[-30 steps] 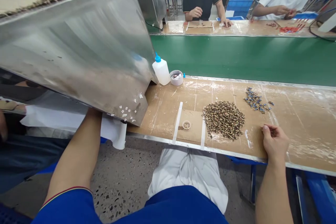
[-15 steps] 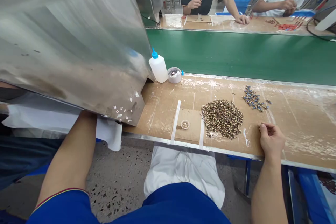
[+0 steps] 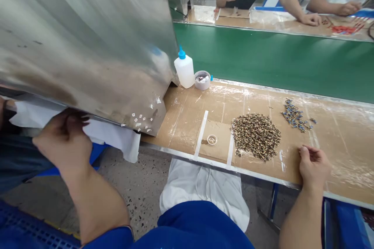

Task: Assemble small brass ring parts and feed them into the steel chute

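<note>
My left hand [image 3: 68,140] is at the edge of the metal housing, above a white sheet [image 3: 117,137]. Its fingers are bent together, partly in shadow; what they pinch is too dark to make out. On the cardboard-covered bench rests my right hand [image 3: 314,166], thumb and forefinger nearly meeting, the other fingers curled; any small thing between them is hidden. Left of it lies a large heap of small brass-and-dark metal parts [image 3: 255,136]. Beyond it is a smaller pile of blue-and-metal parts [image 3: 295,116]. A small clear cup [image 3: 212,140] stands on a taped cardboard square.
A big metal housing [image 3: 96,46] takes up the left. A white bottle with a blue nozzle [image 3: 184,72] stands beside a tape roll [image 3: 202,81] holding scraps. Behind runs a green conveyor belt [image 3: 263,52]; two people sit across it.
My left hand has come out from under the metal housing into view. My right hand stays at the same spot on the bench. The whole view has shifted slightly.
</note>
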The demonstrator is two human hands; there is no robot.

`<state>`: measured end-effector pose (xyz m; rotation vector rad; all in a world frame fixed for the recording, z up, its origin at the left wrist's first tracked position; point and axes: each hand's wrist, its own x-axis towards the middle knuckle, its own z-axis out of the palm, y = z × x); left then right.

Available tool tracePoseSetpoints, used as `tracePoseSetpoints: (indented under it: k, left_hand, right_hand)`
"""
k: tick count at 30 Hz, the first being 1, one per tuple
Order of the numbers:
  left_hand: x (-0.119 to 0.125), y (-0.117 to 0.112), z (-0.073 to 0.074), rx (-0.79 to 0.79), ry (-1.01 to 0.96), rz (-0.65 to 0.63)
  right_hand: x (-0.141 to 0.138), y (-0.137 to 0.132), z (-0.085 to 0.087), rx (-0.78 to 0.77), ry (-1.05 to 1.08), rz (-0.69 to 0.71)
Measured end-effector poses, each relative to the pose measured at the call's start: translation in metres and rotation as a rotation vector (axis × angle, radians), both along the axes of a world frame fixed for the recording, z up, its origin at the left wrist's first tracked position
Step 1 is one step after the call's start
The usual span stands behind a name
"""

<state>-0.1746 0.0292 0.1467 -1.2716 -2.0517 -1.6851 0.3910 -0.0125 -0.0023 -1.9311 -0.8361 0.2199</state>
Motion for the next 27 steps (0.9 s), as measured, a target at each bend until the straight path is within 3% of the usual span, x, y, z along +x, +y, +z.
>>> tracePoseSetpoints:
  k: [4, 6, 8, 12, 16, 21, 27]
  left_hand:
    - [-0.001, -0.059, -0.024, 0.031, 0.134, 0.167]
    - [0.009, -0.080, -0.032, -0.039, 0.085, 0.091]
    - [0.024, -0.088, -0.038, -0.142, 0.004, -0.097]
    - [0.056, -0.072, -0.061, -0.356, -0.128, -0.580]
    - [0.090, -0.038, -0.099, -0.558, -0.363, -0.884]
    - [0.123, -0.015, -0.129, -0.627, -0.617, -1.096]
    - [0.139, -0.010, -0.132, -0.681, -0.714, -1.226]
  right_hand:
    - [-0.005, 0.002, 0.008, -0.050, -0.053, -0.038]
    - [-0.006, 0.003, 0.009, -0.070, -0.073, -0.053]
    - [-0.007, 0.004, 0.010, -0.080, -0.071, -0.050]
    - [-0.009, 0.004, 0.010, -0.080, -0.061, -0.067]
    - [-0.011, 0.004, 0.012, -0.082, -0.070, -0.069]
    - [-0.009, 0.003, 0.011, -0.081, -0.094, -0.060]
    - [-0.009, 0.004, 0.011, -0.100, -0.114, -0.052]
